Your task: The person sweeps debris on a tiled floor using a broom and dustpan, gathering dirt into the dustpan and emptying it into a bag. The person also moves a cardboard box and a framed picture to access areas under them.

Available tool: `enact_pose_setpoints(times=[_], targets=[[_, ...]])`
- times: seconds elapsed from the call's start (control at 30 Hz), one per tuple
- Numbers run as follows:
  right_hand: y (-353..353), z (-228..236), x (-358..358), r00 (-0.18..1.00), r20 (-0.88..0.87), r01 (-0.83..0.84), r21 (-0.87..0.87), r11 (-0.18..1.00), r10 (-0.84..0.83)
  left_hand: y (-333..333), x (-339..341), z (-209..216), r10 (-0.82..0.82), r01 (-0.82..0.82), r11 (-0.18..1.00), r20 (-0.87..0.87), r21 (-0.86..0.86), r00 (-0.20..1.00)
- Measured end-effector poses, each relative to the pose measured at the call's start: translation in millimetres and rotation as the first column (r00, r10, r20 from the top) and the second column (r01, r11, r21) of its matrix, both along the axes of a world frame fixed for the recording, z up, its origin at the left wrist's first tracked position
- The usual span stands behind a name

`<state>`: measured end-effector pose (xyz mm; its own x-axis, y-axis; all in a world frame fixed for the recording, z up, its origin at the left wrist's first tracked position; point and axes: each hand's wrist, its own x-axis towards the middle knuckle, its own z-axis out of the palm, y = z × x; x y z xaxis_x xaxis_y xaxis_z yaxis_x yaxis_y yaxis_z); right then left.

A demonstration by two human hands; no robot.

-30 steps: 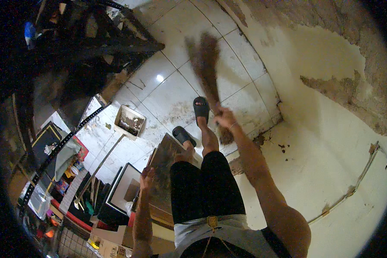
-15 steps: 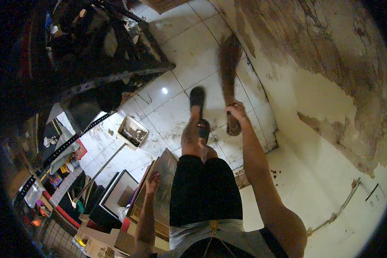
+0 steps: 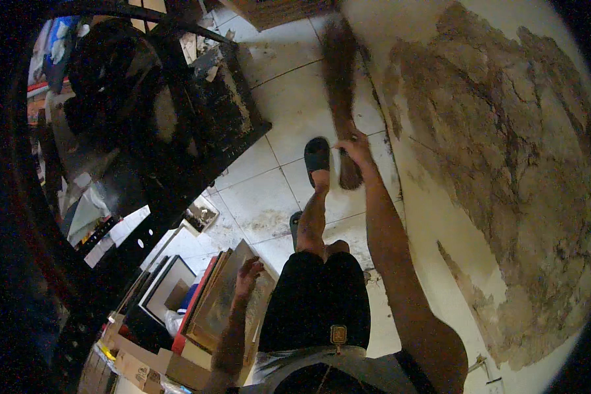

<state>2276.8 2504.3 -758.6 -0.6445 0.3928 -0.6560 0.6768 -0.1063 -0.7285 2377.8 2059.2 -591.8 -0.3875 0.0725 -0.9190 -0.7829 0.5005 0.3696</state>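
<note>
My right hand is wrapped around a short brown broom near its handle end. The broom's wide, blurred end points away from me over the tiled floor, close to the right wall. Whether that end touches the floor I cannot tell. My left hand hangs low on the left with its fingers apart and nothing in it. Below or beside it leans a stack of flat framed panels; I see no clear contact. One of my feet, in a dark sandal, is forward, left of the broom.
A dark metal shelf rack juts out on the left, loaded with clutter. Behind its edge shows a small open box on the floor. A cardboard box stands at the far end. The right wall is stained and peeling.
I have stepped forward: the rack looms larger, and its edge now partly covers the small box. My right hand has carried the broom farther ahead. My left hand stays empty.
</note>
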Motion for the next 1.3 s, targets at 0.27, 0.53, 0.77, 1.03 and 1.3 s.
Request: enact_pose_setpoints(times=[0.27,0.53,0.77,1.03,1.3], targets=[[-72.4,31.4,0.5,0.991,-0.016,-0.133,-0.264,0.955,0.133,35.8,-21.7,20.6,0.054,-0.053,0.998,0.028,-0.043,0.998],[0.5,12.4,10.3,0.97,0.227,0.106,-0.091,0.99,-0.083,22.4,-23.9,16.9,0.143,-0.143,0.989,-0.004,-0.047,0.99],[-87.2,42.2,48.9,0.973,-0.138,-0.214,-0.271,0.938,0.183,8.2,12.4,14.0,0.133,-0.129,0.987,0.035,-0.097,0.991],[-86.7,29.1,143.9,0.984,0.043,0.178,-0.124,0.976,-0.174,-28.8,96.1,8.1,0.321,-0.319,0.945,0.023,-0.065,0.947],[-212.1,78.7,163.6,0.98,0.102,-0.12,-0.375,0.919,0.169,-61.4,135.5,27.8,0.259,-0.264,0.963,-0.095,-0.044,0.961]])
